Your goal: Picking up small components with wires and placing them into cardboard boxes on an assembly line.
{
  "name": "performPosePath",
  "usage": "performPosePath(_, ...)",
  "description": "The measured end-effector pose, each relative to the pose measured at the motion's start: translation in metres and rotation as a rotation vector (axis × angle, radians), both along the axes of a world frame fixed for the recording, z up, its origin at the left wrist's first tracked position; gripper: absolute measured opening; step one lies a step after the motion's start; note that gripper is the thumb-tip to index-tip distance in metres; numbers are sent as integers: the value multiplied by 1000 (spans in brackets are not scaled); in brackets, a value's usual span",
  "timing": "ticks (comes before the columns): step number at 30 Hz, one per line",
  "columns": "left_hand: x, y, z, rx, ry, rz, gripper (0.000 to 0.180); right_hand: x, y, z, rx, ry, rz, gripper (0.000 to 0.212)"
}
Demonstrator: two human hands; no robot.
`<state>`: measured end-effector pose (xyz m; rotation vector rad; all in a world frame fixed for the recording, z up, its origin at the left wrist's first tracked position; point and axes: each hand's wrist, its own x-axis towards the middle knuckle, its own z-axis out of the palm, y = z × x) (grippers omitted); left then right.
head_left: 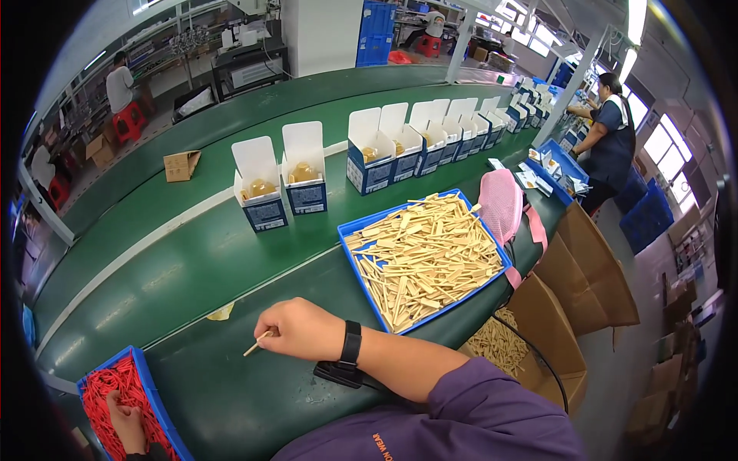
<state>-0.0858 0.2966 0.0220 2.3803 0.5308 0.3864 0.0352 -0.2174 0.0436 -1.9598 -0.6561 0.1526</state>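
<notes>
A: What writing is showing?

B: Pale print is covering the blue lower fronts of the open boxes (309,198), and orange lettering is running across the purple garment (492,411).

A: Where is the wooden stick (254,348), and which way is it pointing?

B: The right hand (296,330) is holding it over the dark green counter (231,399), pinching it between thumb and curled fingers. Its long axis is slanting, with the free end pointing down and to the left. I can't tell whether the tip is touching the counter.

A: And the left hand (127,424)?

B: It is dipping, half curled, among the slim red pieces (115,379) in the small blue tray (157,399). I can't tell whether it is gripping one.

A: What are the other containers holding?

B: The larger blue tray (361,222) is carrying a heap of similar pale sticks, and the cardboard carton (557,307) beside the counter is holding more. The nearest boxes are standing flaps up, each containing a rounded yellowish object (263,187).
</notes>
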Motion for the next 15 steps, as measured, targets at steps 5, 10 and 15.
performPosePath(5,4,-34,52,-117,-15,39,16,-1,2,-5,80,95,10,14)
performPosePath(10,10,-156,78,-460,-255,-132,10,-7,14,-4,42,33,35,14)
performPosePath(15,61,-270,43,-971,-185,-428,9,-11,21,-11,97,18,18,16)
